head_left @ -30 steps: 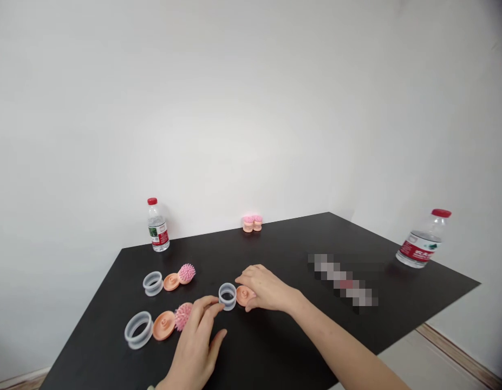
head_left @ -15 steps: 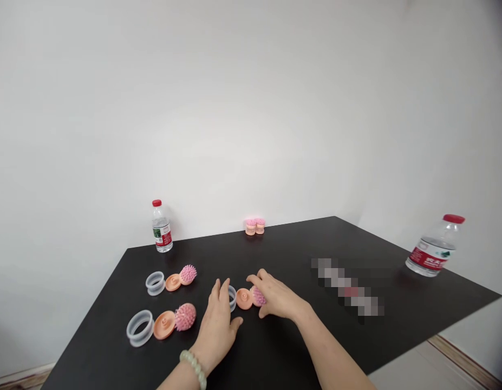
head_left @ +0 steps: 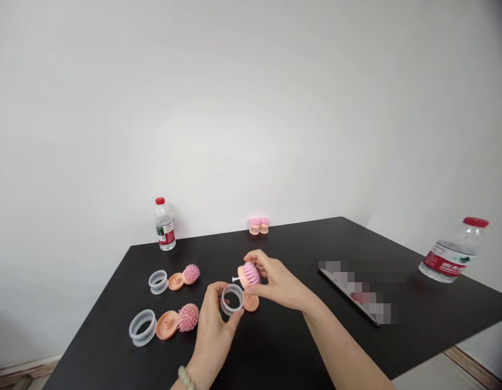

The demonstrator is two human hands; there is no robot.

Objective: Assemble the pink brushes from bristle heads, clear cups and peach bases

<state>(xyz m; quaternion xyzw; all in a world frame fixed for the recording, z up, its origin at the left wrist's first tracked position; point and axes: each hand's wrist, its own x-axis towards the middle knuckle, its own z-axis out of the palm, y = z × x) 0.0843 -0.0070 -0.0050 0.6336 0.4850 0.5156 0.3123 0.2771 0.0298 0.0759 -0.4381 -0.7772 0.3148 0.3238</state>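
Note:
My left hand pinches a translucent plastic ring between thumb and fingers, raised off the table. Just to its right, my right hand grips a pink bristled brush head, tilted so its white central stem points left above the ring. Brush head and ring are close together; whether they touch I cannot tell. Partly hidden beneath them lies a round orange disc on the table. To the left are two similar rows, with rings, orange discs and pink brush heads.
The black table stands against a white wall. Two pink brushes with bases sit at the back edge. Water bottles stand at the back left and at the right. A flat, partly pixelated object lies right of my arm.
My left hand has taken the ring off the table. My right hand has lifted the brush head and turned it, stem toward the left. The view has shifted slightly.

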